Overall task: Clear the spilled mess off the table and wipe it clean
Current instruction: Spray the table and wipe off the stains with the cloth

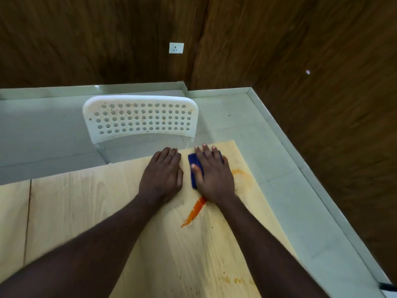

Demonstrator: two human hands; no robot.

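My right hand (212,175) lies flat on a dark blue cloth (194,163), pressing it onto the light wooden table (86,201) near its far right corner. Only the cloth's left and far edges show around my fingers. My left hand (164,175) rests palm down on the bare wood just left of the cloth, fingers together at the far edge. A thick orange-red streak (194,212) runs diagonally behind my right wrist. A fainter orange ring smear (245,177) lies to the right of that hand.
A white perforated chair (139,117) stands just beyond the table's far edge. Small orange spots (237,280) and dark specks mark the wood near me. The grey floor (279,168) drops away on the right, with dark wood walls and a socket (176,48) behind.
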